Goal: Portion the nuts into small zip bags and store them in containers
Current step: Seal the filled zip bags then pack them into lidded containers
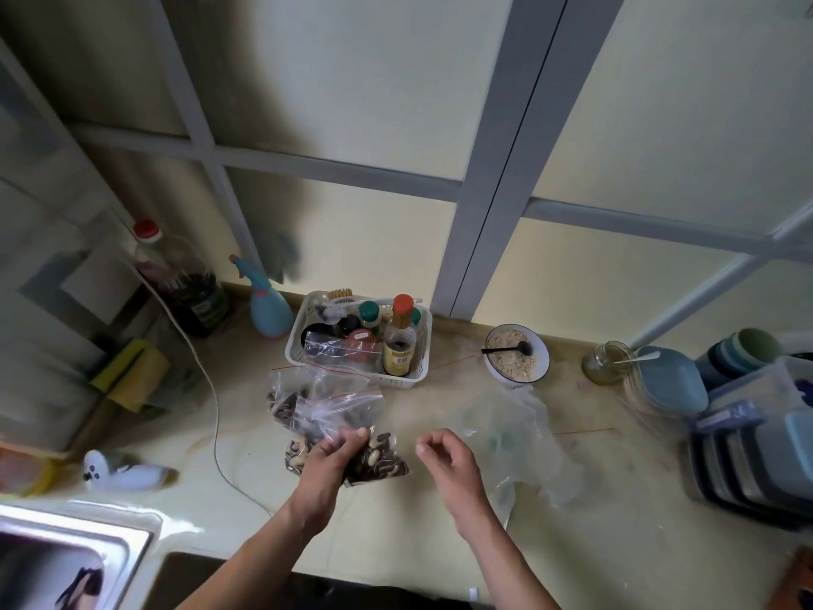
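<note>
Several small clear zip bags with red seals lie in a pile on the counter. One filled bag of striped dark seeds (378,460) lies nearest me. My left hand (330,455) rests on it and pinches the top of a clear bag (334,416) just behind. More filled bags (286,407) lie to the left of that. My right hand (444,460) hovers a little to the right, fingers loosely curled, holding nothing. A large crumpled clear plastic bag (519,438) lies beside my right hand. Stacked blue and clear containers (748,451) stand at the right edge.
A white basket (303,328) of bottles stands behind the bags. A bowl of oats with a black spoon (517,354) and a glass jar (605,363) sit to its right. A spray bottle (268,306), an oil bottle (184,284) and a white cable (215,416) are at left; the sink (66,561) is front left.
</note>
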`<state>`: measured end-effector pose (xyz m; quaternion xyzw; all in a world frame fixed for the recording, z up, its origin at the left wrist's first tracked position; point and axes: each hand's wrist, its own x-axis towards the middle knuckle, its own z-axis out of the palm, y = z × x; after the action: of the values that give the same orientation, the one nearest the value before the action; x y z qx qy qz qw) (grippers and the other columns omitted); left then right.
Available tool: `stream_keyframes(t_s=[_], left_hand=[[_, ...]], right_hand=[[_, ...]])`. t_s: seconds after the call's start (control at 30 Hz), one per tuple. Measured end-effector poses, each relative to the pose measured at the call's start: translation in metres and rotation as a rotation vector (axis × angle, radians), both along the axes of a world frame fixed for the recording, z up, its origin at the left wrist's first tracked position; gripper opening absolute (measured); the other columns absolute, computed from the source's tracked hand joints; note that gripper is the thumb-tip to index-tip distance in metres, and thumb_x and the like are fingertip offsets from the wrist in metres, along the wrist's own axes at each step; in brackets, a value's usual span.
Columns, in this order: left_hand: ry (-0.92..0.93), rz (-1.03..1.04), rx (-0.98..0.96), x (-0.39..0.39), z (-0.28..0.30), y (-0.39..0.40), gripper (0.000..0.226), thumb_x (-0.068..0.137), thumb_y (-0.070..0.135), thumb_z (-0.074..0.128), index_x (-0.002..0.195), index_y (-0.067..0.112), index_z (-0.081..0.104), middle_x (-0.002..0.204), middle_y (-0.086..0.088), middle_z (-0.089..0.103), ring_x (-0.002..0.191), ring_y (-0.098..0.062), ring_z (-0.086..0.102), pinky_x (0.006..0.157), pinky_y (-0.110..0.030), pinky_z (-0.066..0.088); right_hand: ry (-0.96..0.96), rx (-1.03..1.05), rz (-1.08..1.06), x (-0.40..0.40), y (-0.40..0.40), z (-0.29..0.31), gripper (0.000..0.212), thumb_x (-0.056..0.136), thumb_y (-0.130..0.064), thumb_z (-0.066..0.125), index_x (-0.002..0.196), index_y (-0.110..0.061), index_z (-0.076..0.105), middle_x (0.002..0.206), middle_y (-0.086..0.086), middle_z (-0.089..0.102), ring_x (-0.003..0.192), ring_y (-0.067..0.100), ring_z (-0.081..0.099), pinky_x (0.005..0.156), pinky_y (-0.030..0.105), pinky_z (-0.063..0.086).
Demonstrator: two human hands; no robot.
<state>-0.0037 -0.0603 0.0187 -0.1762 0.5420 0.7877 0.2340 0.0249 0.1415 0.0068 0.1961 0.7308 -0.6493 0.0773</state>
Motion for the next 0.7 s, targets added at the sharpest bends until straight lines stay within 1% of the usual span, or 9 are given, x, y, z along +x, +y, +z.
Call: stream_keyframes(t_s=[0.07, 0.17, 0.3, 0.4, 0.43, 0.5, 0.57, 0.63, 0.7], left_hand=[[0.027, -0.039, -0.021, -0.002, 0.002, 0.003, 0.043, 0.091, 0.029, 0.072, 0.104, -0.010, 0.060, 0.105, -0.034, 0.066, 0.097, -0.034, 0.064, 0.098, -0.051, 0.047], [0.074, -0.071, -0.063, -0.004, 0.007, 0.009, 0.033, 0.090, 0.032, 0.073, 0.097, 0.001, 0.066, 0.096, -0.021, 0.070, 0.092, -0.032, 0.065, 0.086, -0.042, 0.052], [0.061, -0.052, -0.041, -0.010, 0.010, 0.016, 0.036, 0.095, 0.025, 0.066, 0.107, -0.009, 0.066, 0.107, -0.030, 0.070, 0.101, -0.040, 0.067, 0.095, -0.048, 0.051], [0.075, -0.031, -0.055, -0.014, 0.015, 0.024, 0.049, 0.092, 0.028, 0.070, 0.106, -0.017, 0.058, 0.107, -0.037, 0.065, 0.097, -0.038, 0.066, 0.095, -0.052, 0.051], [0.070, -0.022, -0.067, -0.016, 0.014, 0.026, 0.049, 0.092, 0.028, 0.071, 0.102, -0.017, 0.056, 0.104, -0.038, 0.065, 0.093, -0.037, 0.066, 0.091, -0.050, 0.054], [0.080, -0.010, -0.097, -0.019, 0.017, 0.032, 0.035, 0.092, 0.024, 0.070, 0.092, -0.009, 0.058, 0.089, -0.031, 0.066, 0.082, -0.031, 0.066, 0.073, -0.039, 0.059], [0.100, -0.021, -0.107, -0.022, 0.020, 0.037, 0.026, 0.092, 0.020, 0.069, 0.091, -0.005, 0.061, 0.079, -0.021, 0.065, 0.072, -0.024, 0.064, 0.061, -0.028, 0.055], [0.123, -0.044, -0.100, -0.024, 0.023, 0.041, 0.030, 0.090, 0.020, 0.070, 0.090, -0.008, 0.062, 0.077, -0.020, 0.064, 0.070, -0.024, 0.061, 0.060, -0.027, 0.054], [0.112, -0.052, -0.102, -0.025, 0.024, 0.044, 0.025, 0.090, 0.019, 0.071, 0.089, -0.004, 0.061, 0.078, -0.018, 0.063, 0.070, -0.023, 0.062, 0.060, -0.027, 0.054]], right_hand=[[-0.012, 0.017, 0.105, -0.005, -0.007, 0.002, 0.005, 0.090, -0.016, 0.074, 0.094, -0.018, 0.074, 0.092, -0.007, 0.076, 0.087, 0.007, 0.069, 0.084, 0.020, 0.053], [-0.004, 0.144, 0.148, -0.009, -0.011, -0.001, 0.005, 0.089, -0.018, 0.075, 0.086, -0.022, 0.077, 0.086, -0.010, 0.077, 0.084, 0.004, 0.071, 0.081, 0.019, 0.053], [-0.014, 0.256, 0.081, -0.012, -0.005, -0.005, 0.013, 0.093, -0.019, 0.069, 0.081, -0.021, 0.075, 0.080, -0.013, 0.075, 0.079, 0.002, 0.068, 0.075, 0.019, 0.051], [-0.013, 0.264, 0.026, -0.014, -0.006, -0.006, 0.018, 0.097, -0.017, 0.062, 0.083, -0.018, 0.074, 0.079, -0.010, 0.074, 0.077, 0.002, 0.066, 0.072, 0.021, 0.048], [-0.007, 0.251, 0.004, -0.015, -0.006, -0.006, 0.021, 0.098, -0.016, 0.060, 0.083, -0.018, 0.074, 0.080, -0.010, 0.075, 0.077, 0.002, 0.066, 0.071, 0.021, 0.049], [0.003, 0.201, -0.028, -0.017, -0.005, -0.005, 0.023, 0.100, -0.018, 0.057, 0.085, -0.019, 0.075, 0.084, -0.009, 0.076, 0.081, 0.004, 0.069, 0.075, 0.024, 0.052], [0.035, 0.112, -0.042, -0.018, -0.003, -0.002, 0.014, 0.099, -0.022, 0.063, 0.090, -0.021, 0.073, 0.089, -0.007, 0.076, 0.087, 0.009, 0.071, 0.080, 0.026, 0.054], [0.059, 0.052, -0.047, -0.019, -0.001, 0.002, 0.007, 0.095, -0.020, 0.069, 0.089, -0.020, 0.072, 0.088, -0.004, 0.075, 0.086, 0.009, 0.071, 0.079, 0.024, 0.055], [0.060, 0.097, -0.065, -0.019, 0.001, 0.002, 0.012, 0.093, -0.020, 0.071, 0.081, -0.019, 0.070, 0.080, -0.005, 0.074, 0.077, 0.006, 0.067, 0.074, 0.023, 0.052]])
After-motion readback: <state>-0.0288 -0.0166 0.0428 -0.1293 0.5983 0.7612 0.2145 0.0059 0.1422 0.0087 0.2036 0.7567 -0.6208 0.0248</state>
